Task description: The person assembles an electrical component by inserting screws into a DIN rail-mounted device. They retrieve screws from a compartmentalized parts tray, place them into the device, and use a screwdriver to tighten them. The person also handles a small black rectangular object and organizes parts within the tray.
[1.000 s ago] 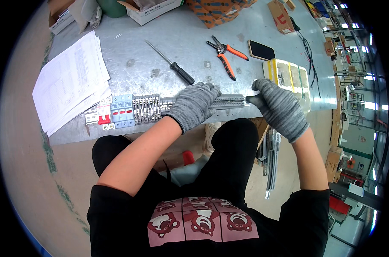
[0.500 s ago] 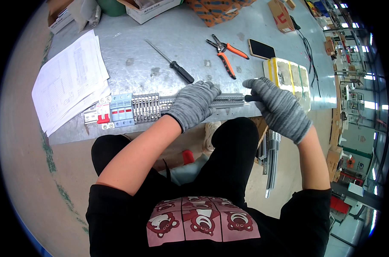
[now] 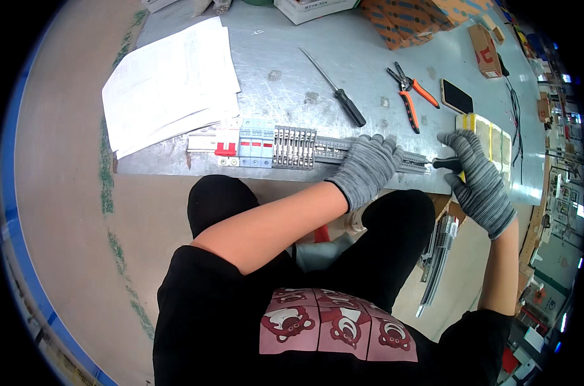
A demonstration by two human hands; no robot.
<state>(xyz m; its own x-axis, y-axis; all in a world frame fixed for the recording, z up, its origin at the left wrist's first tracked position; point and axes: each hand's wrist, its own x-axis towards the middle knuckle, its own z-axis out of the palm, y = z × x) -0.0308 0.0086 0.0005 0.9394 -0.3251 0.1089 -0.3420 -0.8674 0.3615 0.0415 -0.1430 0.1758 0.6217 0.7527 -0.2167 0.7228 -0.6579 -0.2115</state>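
A metal mounting rail lies along the near table edge. It carries a breaker with a red lever (image 3: 226, 150), light-blue modules (image 3: 256, 145) and a row of grey terminal blocks (image 3: 294, 147). To their right, slotted grey parts (image 3: 330, 150) cover the rail. My left hand (image 3: 369, 168), in a grey knit glove, is closed over that stretch, its fingers curled across it. My right hand (image 3: 482, 183), gloved alike, grips a black-handled screwdriver (image 3: 445, 164). Its tip end points left at the rail's right end; I cannot tell whether it touches.
Beyond the rail lie another screwdriver (image 3: 350, 107), orange-handled wire strippers (image 3: 409, 96) and a phone (image 3: 456, 96). Paper sheets (image 3: 170, 83) are at left. A pale tray (image 3: 503, 145) stands behind my right hand. More rails (image 3: 438, 264) hang below the table edge at right.
The view has swung, so the table and its things sit farther right in the picture. Both hands keep to the rail's right part, and the screwdriver handle stays at its right end.
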